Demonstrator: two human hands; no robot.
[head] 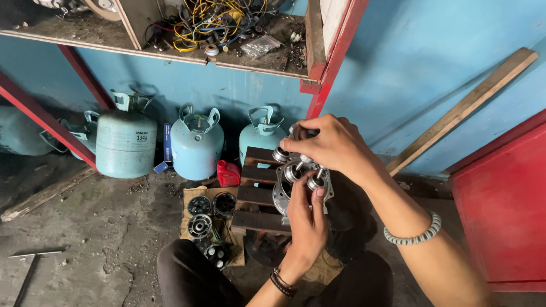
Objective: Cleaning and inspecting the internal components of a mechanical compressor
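Note:
My left hand (pixel 305 222) comes up from below and grips a round silver metal assembly (pixel 287 182) with several short shiny pistons standing out of it. My right hand (pixel 330 145) reaches in from the right and closes its fingers over the top of the same assembly, pinching one of the pistons (pixel 281 154). Both hands hold the part in the air above a small slatted wooden stool (pixel 256 196). My knees in dark trousers (pixel 187 276) show at the bottom.
On cardboard left of the stool lie several round dark metal parts (pixel 200 215). Three pale blue gas cylinders (pixel 197 142) stand against the blue wall. A small red container (pixel 228 173), a wooden plank (pixel 466 108), a red cabinet (pixel 503 204) and a cluttered shelf (pixel 216 34) surround me.

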